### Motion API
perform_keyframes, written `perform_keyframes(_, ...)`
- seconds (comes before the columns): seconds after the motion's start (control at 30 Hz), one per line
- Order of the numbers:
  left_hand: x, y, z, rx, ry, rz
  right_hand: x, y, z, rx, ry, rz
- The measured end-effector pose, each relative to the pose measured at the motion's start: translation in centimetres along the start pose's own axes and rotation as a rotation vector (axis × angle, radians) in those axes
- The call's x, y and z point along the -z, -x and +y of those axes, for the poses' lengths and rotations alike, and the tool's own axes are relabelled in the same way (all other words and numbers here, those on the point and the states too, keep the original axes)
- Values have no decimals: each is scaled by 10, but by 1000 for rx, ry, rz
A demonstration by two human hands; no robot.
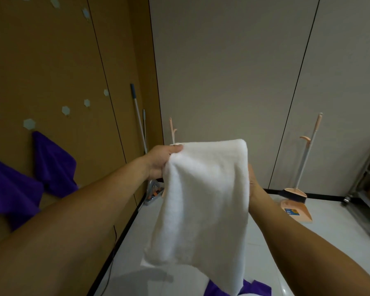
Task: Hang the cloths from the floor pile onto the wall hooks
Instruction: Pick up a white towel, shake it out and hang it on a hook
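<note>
Purple microfibre cloths (pixel 53 165), two that I can count, hang on the brown panel wall (pixel 51 60) at my far left, and just right of them several pale hexagonal stick-on hooks (pixel 65 110) sit bare, so I judge the job partly done. My left hand (pixel 162 160) pinches the upper corner of a white fluffy terry cloth (pixel 203 199), held in the air and not yet on any hook, while my right hand (pixel 252 182) sits behind its far edge, fingers hidden, so I cannot tell its grip. Lower right, a crumpled purple cloth (pixel 256 289) on the pale floor (pixel 320 242) is left to hang.
</note>
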State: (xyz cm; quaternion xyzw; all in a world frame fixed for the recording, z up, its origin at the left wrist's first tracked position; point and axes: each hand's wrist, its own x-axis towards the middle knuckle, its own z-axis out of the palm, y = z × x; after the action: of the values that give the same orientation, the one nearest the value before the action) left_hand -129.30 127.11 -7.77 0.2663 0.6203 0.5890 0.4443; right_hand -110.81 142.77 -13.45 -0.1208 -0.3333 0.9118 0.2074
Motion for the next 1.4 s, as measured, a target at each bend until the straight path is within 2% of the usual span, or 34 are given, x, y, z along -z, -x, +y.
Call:
perform_keyframes(0.07, 8, -5, 2, -55, 67, 101, -2, 2, -3, -43, 115, -49)
perform_keyframes(0.13, 21, -9, 3, -76, 114, 159, 5, 3, -10, -172, 157, -89)
perform_keyframes(0.23, 41, -13, -1, -60, 118, 222, 19, 10, -25, -275, 199, -5)
perform_keyframes(0.3, 48, -15, -2, -67, 122, 311, 26, 12, -31, -230, 238, 89)
perform_keyframes(0.37, 51, -15, 0, -93, 131, 381, 30, 10, -35, -97, 204, 149)
perform_keyframes(0.5, 55, -17, 11, -157, 178, 403, 26, 4, -47, 191, -17, 70)
perform_keyframes(0.53, 57, -18, 14, -168, 186, 392, 29, 3, -42, 181, 60, 80)
perform_keyframes(0.6, 59, -19, 17, -164, 183, 377, 36, 4, -16, 25, 368, 141)
perform_keyframes(0.67, 62, -19, 14, -134, 151, 371, 33, 4, 4, -87, 532, 206)
perform_keyframes(0.7, 64, -18, 12, -114, 133, 371, 29, 2, 5, -86, 519, 260)
perform_keyframes(0.77, 67, -14, 7, -80, 108, 408, 21, 1, -7, 28, 376, 367)
perform_keyframes(0.83, 73, -12, 6, -72, 90, 473, 21, 1, -22, 135, 211, 315)
perform_keyframes(0.87, 78, -11, 6, -65, 76, 488, 23, 3, -20, 131, 193, 257)
perform_keyframes(0.93, 88, -10, 4, -50, 43, 491, 28, 8, 3, -6, 421, 271)
perform_keyframes(1.0, 95, -6, -1, -27, -19, 503, 31, 8, 17, -71, 644, 432)
perform_keyframes(1.1, 105, -2, -13, 25, -232, 543, 22, 5, -4, 44, 542, 539)
perform_keyframes(1.17, 111, 2, -19, 83, -312, 544, 17, 2, -24, 118, 583, 596)
perform_keyframes(1.4, 125, 15, -23, 207, -307, 554, -1, 0, -25, 217, 872, 584)
